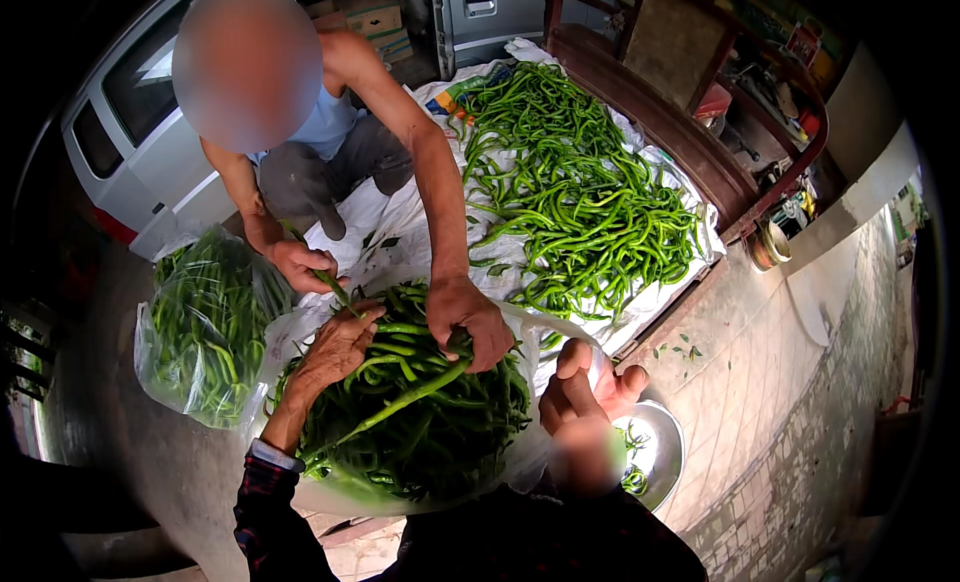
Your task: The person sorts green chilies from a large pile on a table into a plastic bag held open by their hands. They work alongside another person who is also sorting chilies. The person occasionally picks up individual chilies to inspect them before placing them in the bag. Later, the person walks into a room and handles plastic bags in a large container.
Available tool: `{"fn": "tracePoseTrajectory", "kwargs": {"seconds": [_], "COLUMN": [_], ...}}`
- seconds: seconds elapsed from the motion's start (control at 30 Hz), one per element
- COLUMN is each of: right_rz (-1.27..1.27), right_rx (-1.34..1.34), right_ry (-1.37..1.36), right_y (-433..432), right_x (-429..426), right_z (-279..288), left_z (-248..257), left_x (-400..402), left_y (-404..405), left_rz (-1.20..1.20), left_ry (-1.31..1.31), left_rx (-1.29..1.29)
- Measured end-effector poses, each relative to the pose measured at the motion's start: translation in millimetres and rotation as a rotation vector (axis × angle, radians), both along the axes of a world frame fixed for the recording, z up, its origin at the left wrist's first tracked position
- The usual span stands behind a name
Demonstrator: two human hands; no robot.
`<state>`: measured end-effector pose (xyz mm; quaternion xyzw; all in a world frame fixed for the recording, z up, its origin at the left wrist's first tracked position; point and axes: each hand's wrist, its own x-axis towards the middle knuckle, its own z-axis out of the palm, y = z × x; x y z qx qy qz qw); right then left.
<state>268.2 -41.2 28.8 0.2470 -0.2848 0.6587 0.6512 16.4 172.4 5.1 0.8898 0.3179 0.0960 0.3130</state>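
Observation:
A large clear plastic bag (525, 439) full of long green chili peppers (420, 432) stands open in front of me. My left hand (341, 346) is over its left side, its fingertips by a green pepper (334, 286) that the other person's hand also touches; whether I grip it I cannot tell. At the bag's right rim, my right hand (585, 394) is raised with its fingers curled, seemingly around the plastic, partly blurred. The person opposite reaches into the bag with the other hand (469, 327), which is on a long pepper (405, 406).
A person (307, 124) squats opposite. Loose peppers (570, 184) cover a white sheet (397, 214) behind the bag. Another filled plastic bag (210, 334) stands at the left. A metal bowl (671, 451) with some peppers is at the lower right. A van (180, 169) and a dark red frame (667, 124) stand behind.

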Motion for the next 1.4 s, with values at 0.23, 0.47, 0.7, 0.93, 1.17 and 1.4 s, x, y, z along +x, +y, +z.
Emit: {"fn": "tracePoseTrajectory", "kwargs": {"seconds": [0.23,0.47,0.7,0.93,1.17,1.4], "right_rz": [-0.019,-0.005,0.005,-0.026,-0.064,-0.151], "right_rx": [-0.062,-0.097,-0.102,-0.179,-0.244,-0.414], "right_ry": [0.024,0.008,-0.039,-0.025,-0.035,-0.229], "right_y": [-2,-4,-5,-18,-25,-37], "right_x": [-4,-10,-18,-19,-24,-38], "right_z": [1,-1,-3,6,-1,3], "left_z": [38,0,-13,14,46,78], "left_x": [-58,-134,-214,-220,-151,-54], "left_y": [-64,-88,-50,-31,-98,-174], "left_rz": [0.136,0.469,0.828,1.138,0.798,0.253], "left_ry": [-0.084,0.333,0.094,-0.596,-0.579,-0.473], "left_rx": [0.020,0.172,-0.011,-0.251,-0.195,-0.156]}}
